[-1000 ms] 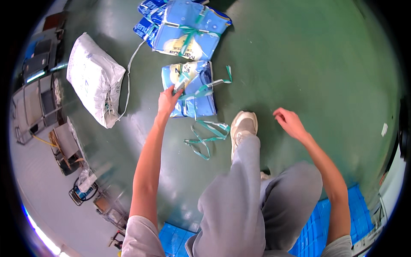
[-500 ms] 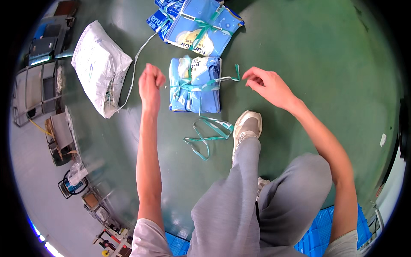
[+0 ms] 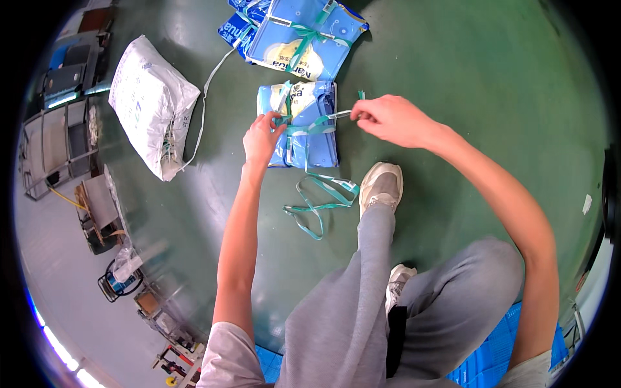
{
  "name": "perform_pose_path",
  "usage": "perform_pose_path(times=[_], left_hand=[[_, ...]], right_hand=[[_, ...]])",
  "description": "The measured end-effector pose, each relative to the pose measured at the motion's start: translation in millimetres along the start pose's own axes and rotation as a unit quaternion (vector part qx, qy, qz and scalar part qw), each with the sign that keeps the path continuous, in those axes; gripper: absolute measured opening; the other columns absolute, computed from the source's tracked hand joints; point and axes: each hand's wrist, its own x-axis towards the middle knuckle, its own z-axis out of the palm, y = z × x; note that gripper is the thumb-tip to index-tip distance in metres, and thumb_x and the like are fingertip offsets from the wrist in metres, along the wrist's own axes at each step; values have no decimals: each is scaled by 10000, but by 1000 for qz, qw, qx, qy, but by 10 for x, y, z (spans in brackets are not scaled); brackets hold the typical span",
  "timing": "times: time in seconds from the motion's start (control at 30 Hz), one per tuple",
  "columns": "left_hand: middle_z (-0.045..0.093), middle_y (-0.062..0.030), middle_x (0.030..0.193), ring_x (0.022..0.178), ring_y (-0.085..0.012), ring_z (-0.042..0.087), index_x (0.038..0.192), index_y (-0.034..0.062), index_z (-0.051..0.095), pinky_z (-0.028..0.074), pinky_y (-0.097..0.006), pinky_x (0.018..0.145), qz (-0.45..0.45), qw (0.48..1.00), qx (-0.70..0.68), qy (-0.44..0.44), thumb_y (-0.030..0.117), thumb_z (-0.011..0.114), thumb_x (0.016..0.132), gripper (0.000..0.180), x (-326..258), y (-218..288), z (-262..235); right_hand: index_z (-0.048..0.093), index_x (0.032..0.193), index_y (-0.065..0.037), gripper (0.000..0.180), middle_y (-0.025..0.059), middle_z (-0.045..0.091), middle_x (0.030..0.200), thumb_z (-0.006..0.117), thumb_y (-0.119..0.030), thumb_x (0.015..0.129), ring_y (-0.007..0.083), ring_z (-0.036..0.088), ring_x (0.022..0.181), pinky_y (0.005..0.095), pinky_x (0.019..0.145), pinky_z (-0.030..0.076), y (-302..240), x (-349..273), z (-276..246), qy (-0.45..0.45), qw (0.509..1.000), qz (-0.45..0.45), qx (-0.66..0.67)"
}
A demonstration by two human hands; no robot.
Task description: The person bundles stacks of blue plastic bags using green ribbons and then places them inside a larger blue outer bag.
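Pinching green strap [image 3: 310,126] across blue bundle [image 3: 304,123], left hand [image 3: 262,139] and right hand [image 3: 388,119]; bare floor [image 3: 466,77] rightward.

White woven sack [image 3: 152,107] lies on green floor [image 3: 491,84], a cord trailing from it; larger tied stack of blue packs [image 3: 294,35] sits at top; loose teal strap [image 3: 320,204] beside grey shoe [image 3: 381,184]; metal racks [image 3: 55,145] at left edge.

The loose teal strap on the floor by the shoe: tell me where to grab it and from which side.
Probably take the loose teal strap at its looped end nearest the person, coming from above on the open floor side to its left. It lies flat in loops on the green floor, with the shoe close on its right and the blue bundle just beyond.
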Motion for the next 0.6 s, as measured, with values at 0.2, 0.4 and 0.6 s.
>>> perform_pose_path(times=[0.2,0.4,0.6], left_hand=[[643,-83,790,732,-300,635,867,68,575,489,-426,646,0,999,47,19,287,635,889,228,116,13,48],[599,-153,699,617,-298,574,831,25,546,456,-410,608,-60,987,-62,132,272,554,958,278,69,-60,-211],[503,-86,602,546,-148,412,777,-21,497,377,-334,537,-77,941,-271,188,261,547,969,345,78,209,-407]], right_hand=[[591,1005,-22,226,121,640,1037,577,-122,803,296,602,1025,412,850,500,-152,545,450,-26,972,-112,-205],[551,1149,-17,456,103,616,1124,671,-143,728,258,575,1087,393,929,442,-175,719,898,-26,943,-148,-298],[598,1120,-50,341,130,613,1132,614,-235,834,312,569,1086,433,924,448,8,725,1060,-89,980,4,-176]])
